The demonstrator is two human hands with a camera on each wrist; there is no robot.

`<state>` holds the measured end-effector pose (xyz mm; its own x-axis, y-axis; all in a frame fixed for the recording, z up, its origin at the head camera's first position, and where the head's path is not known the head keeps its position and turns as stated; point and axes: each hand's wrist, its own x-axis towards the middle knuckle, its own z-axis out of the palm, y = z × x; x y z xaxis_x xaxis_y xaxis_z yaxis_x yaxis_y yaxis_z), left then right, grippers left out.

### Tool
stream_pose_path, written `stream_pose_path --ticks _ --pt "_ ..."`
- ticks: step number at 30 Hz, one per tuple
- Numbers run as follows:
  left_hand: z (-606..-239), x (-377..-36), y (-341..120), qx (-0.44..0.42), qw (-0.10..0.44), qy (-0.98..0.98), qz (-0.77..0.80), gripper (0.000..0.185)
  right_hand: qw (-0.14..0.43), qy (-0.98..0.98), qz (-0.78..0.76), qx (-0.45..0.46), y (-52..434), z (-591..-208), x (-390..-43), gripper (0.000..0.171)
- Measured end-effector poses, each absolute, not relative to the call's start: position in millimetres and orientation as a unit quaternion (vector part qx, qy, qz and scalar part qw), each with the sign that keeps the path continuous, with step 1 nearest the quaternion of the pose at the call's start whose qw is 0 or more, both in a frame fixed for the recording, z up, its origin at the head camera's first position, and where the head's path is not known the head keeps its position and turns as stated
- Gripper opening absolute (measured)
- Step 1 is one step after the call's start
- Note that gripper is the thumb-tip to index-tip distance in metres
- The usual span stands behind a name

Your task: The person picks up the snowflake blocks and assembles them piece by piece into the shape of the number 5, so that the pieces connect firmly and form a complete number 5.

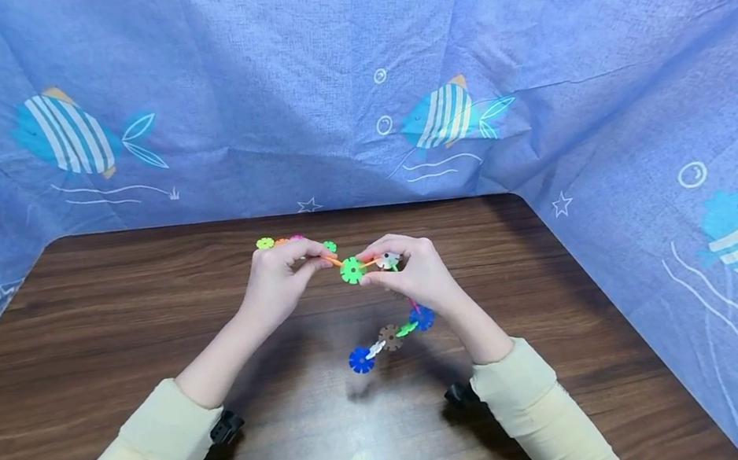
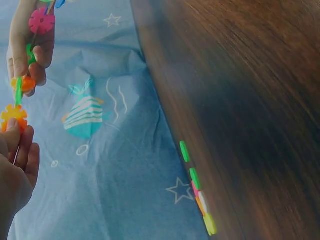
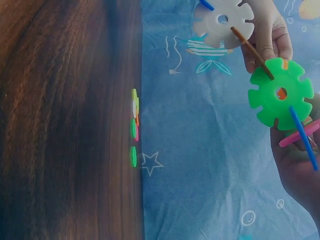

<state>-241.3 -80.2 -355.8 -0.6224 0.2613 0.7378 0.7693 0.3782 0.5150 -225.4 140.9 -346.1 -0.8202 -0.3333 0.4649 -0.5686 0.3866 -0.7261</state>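
Left to right, from my remote station.

Beyond the left hand (image 1: 276, 279), on the surface (image 1: 141, 335): loose slotted discs in a line, yellow (image 1: 265, 242), orange (image 1: 281, 241) and pink (image 1: 296, 238) behind its knuckles. A loose green disc (image 1: 329, 246) shows just past its fingertips. The left hand is the nearer one to all of these; part of the line is hidden behind it.

Left hand: narrow, thumb and fingers pinching a yellow-orange disc (image 2: 14, 114), edge-on to me in the head view.

Between the hands: the held green disc (image 1: 352, 270), face toward me, slightly nearer the right fingertips than the left. The left disc reaches its upper-left rim; I cannot tell whether slot and slot are engaged.

Right hand (image 1: 418, 270): also narrow, pinching an orange disc (image 2: 29, 84) on the green disc's right side. A white disc (image 1: 388, 260) lies by its fingers.

Key relation, as I judge it: the piece's upper run is a short line across, fingertips to fingertips, with the two pinched discs crosswise to the green one. Below the right hand the linked chain turns down toward the person through a blue disc (image 1: 421, 318), a brown disc (image 1: 391, 337) and a white link (image 1: 376, 349), then ends at a second blue disc (image 1: 361, 360) between the forearms. That tail hangs from the right-hand side, so I count its weight there.
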Motion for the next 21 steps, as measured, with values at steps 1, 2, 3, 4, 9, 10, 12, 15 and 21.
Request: stream_pose_path --ticks 1,2,3,4,9,10,12,15,21 --pt "-356 -241 -80 -0.328 0.283 -0.781 -0.45 0.014 0.121 -0.824 0.482 0.272 140 -343 -223 0.026" --pt "-356 -241 -79 -0.325 0.283 -0.781 -0.451 0.014 0.122 -0.821 0.485 0.275 140 -343 -223 0.026" --pt "-356 -241 -79 -0.324 0.284 -0.782 -0.451 0.013 0.118 -0.82 0.488 0.275 141 -344 -223 0.026" --pt "-356 -241 -78 -0.322 0.285 -0.783 -0.45 0.013 0.116 -0.818 0.491 0.275 141 -344 -223 0.026" --pt "-354 -239 -77 -0.322 0.295 -0.779 -0.45 0.011 0.091 -0.807 0.517 0.269 142 -346 -223 0.025" --pt "-353 -238 -76 -0.323 0.298 -0.778 -0.449 0.011 0.089 -0.808 0.518 0.267 140 -343 -221 0.024" --pt "-353 -239 -76 -0.325 0.304 -0.775 -0.449 0.01 0.083 -0.809 0.52 0.261 138 -336 -215 0.024" --pt "-353 -239 -76 -0.328 0.313 -0.773 -0.444 0.01 0.083 -0.812 0.516 0.259 135 -329 -210 0.024" --pt "-352 -239 -75 -0.325 0.317 -0.775 -0.439 0.01 0.071 -0.81 0.53 0.241 134 -328 -209 0.023"
